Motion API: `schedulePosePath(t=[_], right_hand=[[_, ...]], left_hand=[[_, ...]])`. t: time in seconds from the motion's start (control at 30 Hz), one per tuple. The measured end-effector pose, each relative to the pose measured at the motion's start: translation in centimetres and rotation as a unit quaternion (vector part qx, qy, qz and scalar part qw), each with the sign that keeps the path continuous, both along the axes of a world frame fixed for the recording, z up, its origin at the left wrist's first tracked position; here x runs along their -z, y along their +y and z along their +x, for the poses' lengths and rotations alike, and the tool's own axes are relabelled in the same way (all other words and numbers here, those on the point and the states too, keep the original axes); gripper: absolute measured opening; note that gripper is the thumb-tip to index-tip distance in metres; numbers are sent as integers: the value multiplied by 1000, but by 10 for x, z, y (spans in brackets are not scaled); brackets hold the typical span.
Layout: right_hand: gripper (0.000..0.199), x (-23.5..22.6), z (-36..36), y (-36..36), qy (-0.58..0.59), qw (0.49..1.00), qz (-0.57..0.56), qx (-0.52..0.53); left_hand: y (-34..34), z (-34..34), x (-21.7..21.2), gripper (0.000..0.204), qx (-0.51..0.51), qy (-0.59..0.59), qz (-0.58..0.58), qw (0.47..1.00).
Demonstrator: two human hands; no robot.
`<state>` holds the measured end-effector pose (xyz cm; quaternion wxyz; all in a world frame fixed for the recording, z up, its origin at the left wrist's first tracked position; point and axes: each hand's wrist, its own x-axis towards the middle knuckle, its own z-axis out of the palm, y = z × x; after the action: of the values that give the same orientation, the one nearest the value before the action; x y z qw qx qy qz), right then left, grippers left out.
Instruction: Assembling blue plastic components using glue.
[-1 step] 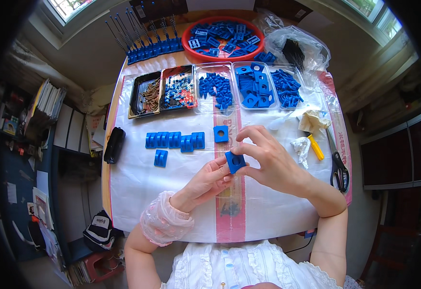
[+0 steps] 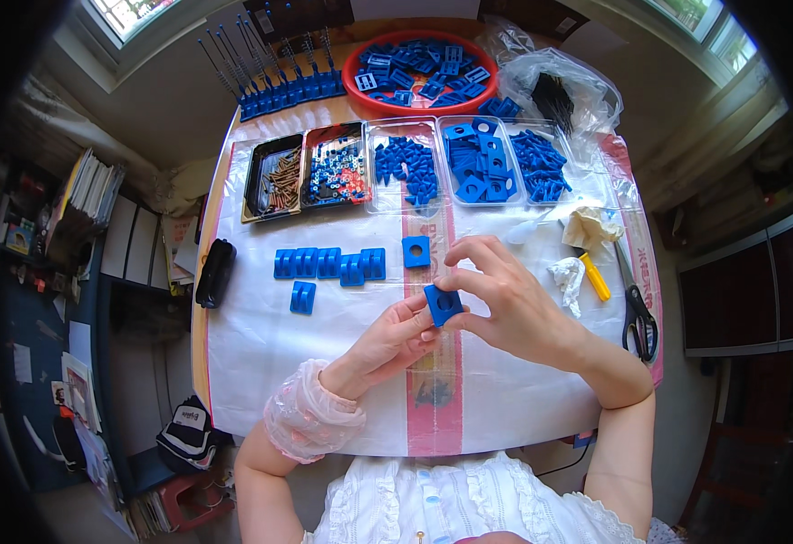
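A square blue plastic piece with a round opening (image 2: 444,306) is held between both hands above the middle of the table. My left hand (image 2: 395,337) pinches its left edge. From the right, the thumb and fingers of my right hand (image 2: 512,295) close on the same piece. Just beyond it lies another square blue piece with a round hole (image 2: 416,252). To the left, several ridged blue pieces (image 2: 328,263) lie in an uneven row, and a single ridged piece (image 2: 302,298) sits nearer me.
Behind stand trays of brown screws (image 2: 280,186), small nuts (image 2: 335,172) and blue parts (image 2: 404,168). A red basin (image 2: 351,86) of blue pieces is farther back. Black scissors (image 2: 639,325), a yellow-handled tool (image 2: 595,277) and crumpled tissue (image 2: 567,283) lie right; a black case (image 2: 216,274) lies left.
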<state>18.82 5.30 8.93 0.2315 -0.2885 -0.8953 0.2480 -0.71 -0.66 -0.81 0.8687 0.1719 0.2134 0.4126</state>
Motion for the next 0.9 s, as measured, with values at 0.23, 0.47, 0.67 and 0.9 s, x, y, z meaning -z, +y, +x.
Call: schedulePosePath(t=[0.23,0.47,0.67,0.9], right_hand=[[31,-1,0,0,4,1000,-4,1],[31,0,-1,0,10,1000,-5,2],[33,0,0,-1,2,1000,-7,2],[33,-3,0,-2,0,1000,-9,-1]], left_hand=[[0,0,3,34,0,-3,6,1000],[0,0,0,35,1,-7,3,1000],[0,0,0,34,-2,6,3,1000],[0,-1,3,33,0,-6,6,1000]])
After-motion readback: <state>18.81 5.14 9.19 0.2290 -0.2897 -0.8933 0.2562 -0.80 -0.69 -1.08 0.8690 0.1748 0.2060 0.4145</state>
